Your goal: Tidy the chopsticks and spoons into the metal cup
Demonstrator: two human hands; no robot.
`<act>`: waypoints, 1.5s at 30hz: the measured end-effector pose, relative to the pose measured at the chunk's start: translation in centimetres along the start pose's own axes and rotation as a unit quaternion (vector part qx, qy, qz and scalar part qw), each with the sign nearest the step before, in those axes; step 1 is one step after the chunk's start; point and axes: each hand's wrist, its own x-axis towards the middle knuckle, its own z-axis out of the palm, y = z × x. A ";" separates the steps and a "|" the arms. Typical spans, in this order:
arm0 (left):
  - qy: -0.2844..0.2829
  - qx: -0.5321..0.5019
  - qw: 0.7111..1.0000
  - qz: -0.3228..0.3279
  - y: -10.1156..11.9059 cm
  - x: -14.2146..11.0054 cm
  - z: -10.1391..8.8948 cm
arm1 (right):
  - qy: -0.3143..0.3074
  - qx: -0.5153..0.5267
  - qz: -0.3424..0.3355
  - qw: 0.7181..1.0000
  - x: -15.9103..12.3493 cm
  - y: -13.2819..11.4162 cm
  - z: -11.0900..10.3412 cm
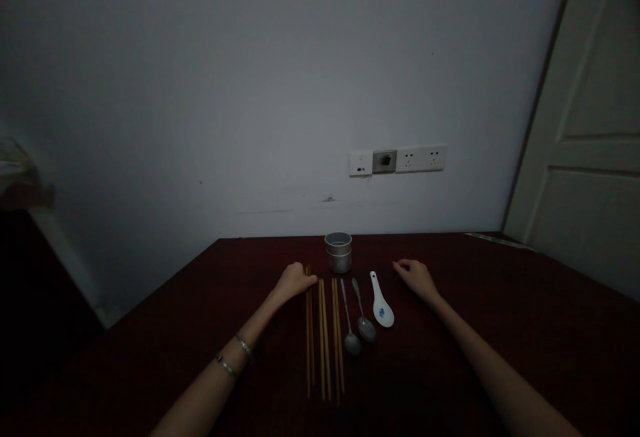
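Note:
My left hand [294,281] is curled at the top of the leftmost, darker pair of chopsticks [311,337], its thumb lying across them. Two lighter pairs of chopsticks, a middle pair [325,344] and a right pair [337,340], lie alongside. Right of these come a round-bowled metal spoon [351,344], a second metal spoon [367,328] and a white soup spoon [383,312] with a blue mark. My right hand [418,279] rests on the table beside the soup spoon, fingers loosely bent and slightly apart, with nothing visible in it.
A metal cup [339,254], perhaps two nested, stands behind the utensils on the dark red table [200,330]. The wall behind carries sockets and a switch [397,160]. A pale door [590,157] is at right; a dark piece of furniture [40,290] stands at left.

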 end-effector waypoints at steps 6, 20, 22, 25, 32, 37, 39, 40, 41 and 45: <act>0.089 -0.064 0.994 0.025 2.4 0.1 -5.3 | 0.108 0.067 -0.017 0.992 0.4 -3.5 -2.3; 0.311 -0.115 0.932 0.145 12.1 -2.5 -10.2 | -0.313 0.396 -0.014 0.863 -5.5 -20.0 -6.4; 0.315 -0.114 0.931 0.143 12.1 -2.8 -9.8 | -0.297 0.374 -0.024 0.878 -5.7 -20.4 -6.1; 0.307 -0.119 0.933 0.147 11.9 -2.8 -9.3 | -0.295 0.360 -0.048 0.884 -5.7 -20.6 -5.9; 0.247 -0.238 0.915 0.214 11.5 -2.7 -9.6 | -0.303 0.379 -0.047 0.873 -5.6 -20.4 -6.4; 0.113 -0.451 0.851 0.244 11.0 -2.1 -10.3 | -0.312 0.406 -0.052 0.857 -5.4 -20.1 -6.7; 0.052 -0.517 0.824 0.225 11.0 -2.1 -10.5 | -0.319 0.422 -0.052 0.847 -5.5 -20.0 -6.8; 0.025 -0.539 0.815 0.213 11.0 -2.2 -10.6 | -0.323 0.428 -0.052 0.843 -5.5 -20.1 -6.8; 0.000 -0.553 0.808 0.203 11.0 -2.3 -10.7 | -0.330 0.430 -0.052 0.839 -5.5 -20.1 -6.9; -0.038 -0.560 0.803 0.199 11.0 -3.2 -11.1 | -0.360 0.425 -0.052 0.829 -5.8 -20.1 -6.8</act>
